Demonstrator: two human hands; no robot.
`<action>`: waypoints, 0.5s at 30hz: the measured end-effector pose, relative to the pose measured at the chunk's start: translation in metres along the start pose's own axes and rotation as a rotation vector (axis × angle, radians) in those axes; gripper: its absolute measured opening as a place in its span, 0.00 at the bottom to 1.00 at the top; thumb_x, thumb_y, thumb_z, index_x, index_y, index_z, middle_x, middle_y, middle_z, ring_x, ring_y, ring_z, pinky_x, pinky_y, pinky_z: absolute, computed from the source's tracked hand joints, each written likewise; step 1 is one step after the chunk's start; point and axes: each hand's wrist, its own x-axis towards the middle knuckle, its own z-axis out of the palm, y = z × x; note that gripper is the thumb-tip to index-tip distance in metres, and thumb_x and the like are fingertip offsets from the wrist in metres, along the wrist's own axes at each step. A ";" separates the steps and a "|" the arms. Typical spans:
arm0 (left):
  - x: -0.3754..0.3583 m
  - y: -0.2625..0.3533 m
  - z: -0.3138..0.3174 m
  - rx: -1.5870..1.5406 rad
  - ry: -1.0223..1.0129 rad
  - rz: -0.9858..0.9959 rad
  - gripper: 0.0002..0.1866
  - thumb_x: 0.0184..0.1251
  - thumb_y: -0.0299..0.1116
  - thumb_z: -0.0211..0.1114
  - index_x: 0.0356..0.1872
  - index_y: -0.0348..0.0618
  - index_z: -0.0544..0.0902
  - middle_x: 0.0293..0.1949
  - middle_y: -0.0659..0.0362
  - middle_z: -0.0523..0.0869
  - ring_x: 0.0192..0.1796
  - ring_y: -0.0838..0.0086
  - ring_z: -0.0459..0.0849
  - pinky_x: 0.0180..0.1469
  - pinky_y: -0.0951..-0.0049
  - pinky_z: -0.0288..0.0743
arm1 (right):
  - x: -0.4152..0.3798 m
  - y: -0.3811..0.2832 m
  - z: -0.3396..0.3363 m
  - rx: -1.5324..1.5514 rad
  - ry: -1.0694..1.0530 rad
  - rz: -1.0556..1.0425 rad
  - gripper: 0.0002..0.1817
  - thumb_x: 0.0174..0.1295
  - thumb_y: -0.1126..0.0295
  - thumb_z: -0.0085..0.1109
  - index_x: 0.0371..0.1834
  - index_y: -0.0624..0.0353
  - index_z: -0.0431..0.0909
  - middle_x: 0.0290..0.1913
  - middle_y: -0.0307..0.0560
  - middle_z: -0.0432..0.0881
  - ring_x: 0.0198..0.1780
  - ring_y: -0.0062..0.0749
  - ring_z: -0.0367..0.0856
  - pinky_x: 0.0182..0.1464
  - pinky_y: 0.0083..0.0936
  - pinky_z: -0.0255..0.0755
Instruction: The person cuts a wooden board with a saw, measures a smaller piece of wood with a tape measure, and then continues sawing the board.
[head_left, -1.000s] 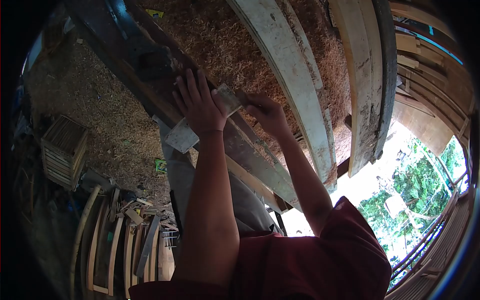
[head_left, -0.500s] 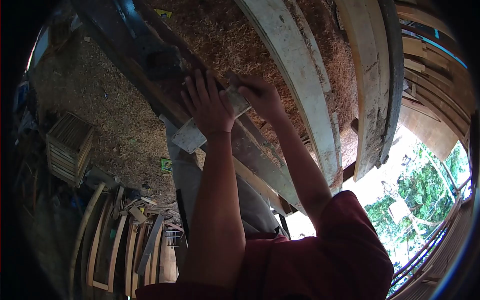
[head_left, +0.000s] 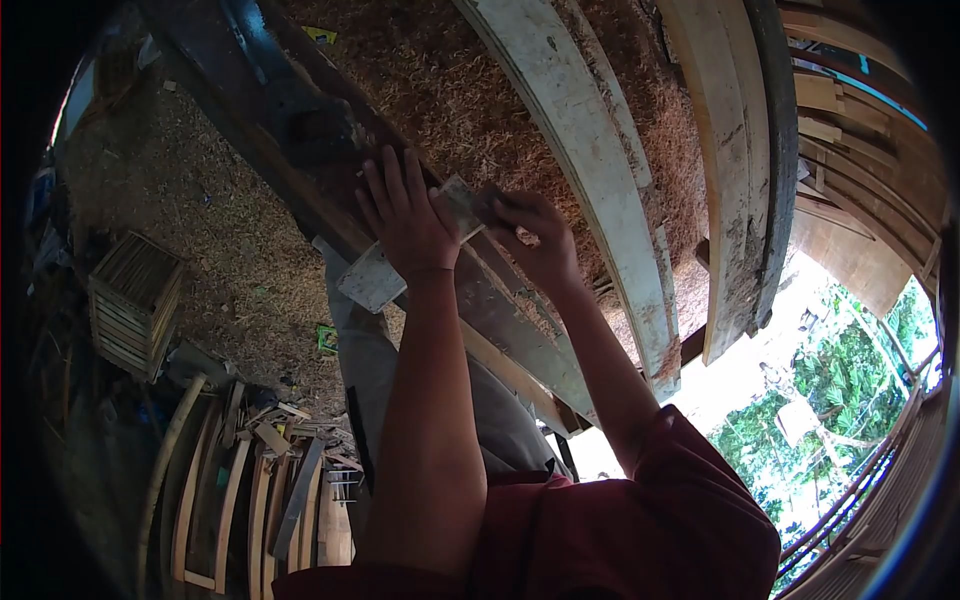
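A short, pale, worn board [head_left: 370, 281] lies crosswise over a long dark wooden beam [head_left: 525, 330]. My left hand [head_left: 412, 228] rests flat on the middle of that board, fingers stretched toward the far side. At the board's right end, my right hand [head_left: 545, 240] is closed in a pinch, with a gap showing between thumb and fingers. Something small and dark shows at its fingertips, right at the board's edge; I cannot tell what it is. Beyond my left fingertips, the beam's dark surface has a hollow [head_left: 320, 130] in it.
Long curved planks [head_left: 590, 140] run along the right side. Wood shavings [head_left: 240, 240] cover the ground. A slatted wooden crate [head_left: 135, 300] stands at left. Curved wooden pieces [head_left: 235, 500] and offcuts are stacked at lower left. Greenery [head_left: 830, 400] shows through an opening at right.
My right hand has drawn back toward my body at the board's right end, and its fingers have shifted. My left hand stays flat on the board. The view has shifted slightly.
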 end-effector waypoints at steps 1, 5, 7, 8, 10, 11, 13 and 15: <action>-0.002 0.000 0.000 0.001 -0.003 0.000 0.30 0.82 0.43 0.48 0.81 0.49 0.70 0.85 0.54 0.63 0.88 0.51 0.55 0.88 0.39 0.47 | -0.009 0.001 -0.001 -0.004 0.007 0.006 0.23 0.60 0.74 0.81 0.60 0.55 0.91 0.63 0.49 0.85 0.62 0.37 0.87 0.62 0.31 0.83; 0.001 0.001 -0.001 -0.005 0.001 0.002 0.30 0.84 0.43 0.43 0.82 0.48 0.69 0.85 0.54 0.62 0.88 0.49 0.56 0.88 0.40 0.46 | 0.026 -0.020 0.010 -0.124 0.059 -0.063 0.24 0.57 0.76 0.82 0.59 0.54 0.92 0.61 0.50 0.85 0.61 0.40 0.88 0.61 0.34 0.84; -0.001 0.000 -0.001 -0.028 0.006 -0.004 0.30 0.84 0.43 0.43 0.82 0.48 0.69 0.85 0.54 0.62 0.88 0.50 0.56 0.88 0.40 0.45 | 0.032 -0.022 0.014 -0.115 0.077 -0.069 0.24 0.56 0.76 0.82 0.59 0.53 0.92 0.60 0.51 0.85 0.60 0.41 0.88 0.60 0.35 0.85; -0.003 0.001 -0.001 -0.027 0.008 -0.004 0.30 0.83 0.43 0.43 0.82 0.48 0.69 0.85 0.54 0.62 0.88 0.50 0.56 0.88 0.40 0.45 | 0.032 -0.023 0.015 -0.110 0.085 -0.067 0.25 0.55 0.76 0.82 0.59 0.53 0.92 0.60 0.51 0.86 0.60 0.42 0.88 0.59 0.35 0.85; -0.002 0.000 0.000 -0.022 0.015 0.000 0.30 0.83 0.43 0.43 0.81 0.48 0.70 0.85 0.54 0.63 0.88 0.50 0.56 0.88 0.40 0.46 | -0.006 -0.010 0.008 -0.114 0.097 -0.065 0.24 0.56 0.75 0.82 0.59 0.52 0.93 0.59 0.49 0.86 0.59 0.41 0.88 0.58 0.34 0.85; 0.001 -0.001 0.001 -0.023 0.018 -0.001 0.30 0.82 0.43 0.43 0.81 0.48 0.70 0.85 0.54 0.63 0.88 0.50 0.56 0.88 0.40 0.46 | -0.018 -0.005 0.007 -0.114 0.102 -0.067 0.24 0.56 0.74 0.81 0.59 0.52 0.93 0.59 0.48 0.86 0.59 0.40 0.88 0.58 0.34 0.85; -0.002 -0.002 0.002 -0.024 0.012 -0.006 0.31 0.82 0.43 0.43 0.81 0.48 0.70 0.85 0.54 0.63 0.87 0.50 0.56 0.88 0.40 0.46 | -0.013 -0.014 0.007 -0.153 0.109 -0.092 0.23 0.57 0.75 0.81 0.59 0.52 0.93 0.59 0.48 0.86 0.59 0.40 0.88 0.57 0.33 0.85; -0.003 0.000 0.002 -0.028 0.018 -0.002 0.31 0.81 0.43 0.44 0.81 0.48 0.70 0.85 0.54 0.64 0.87 0.50 0.57 0.88 0.40 0.46 | 0.005 -0.025 0.009 -0.166 0.121 -0.090 0.23 0.57 0.74 0.81 0.58 0.51 0.93 0.58 0.49 0.86 0.59 0.40 0.88 0.56 0.33 0.85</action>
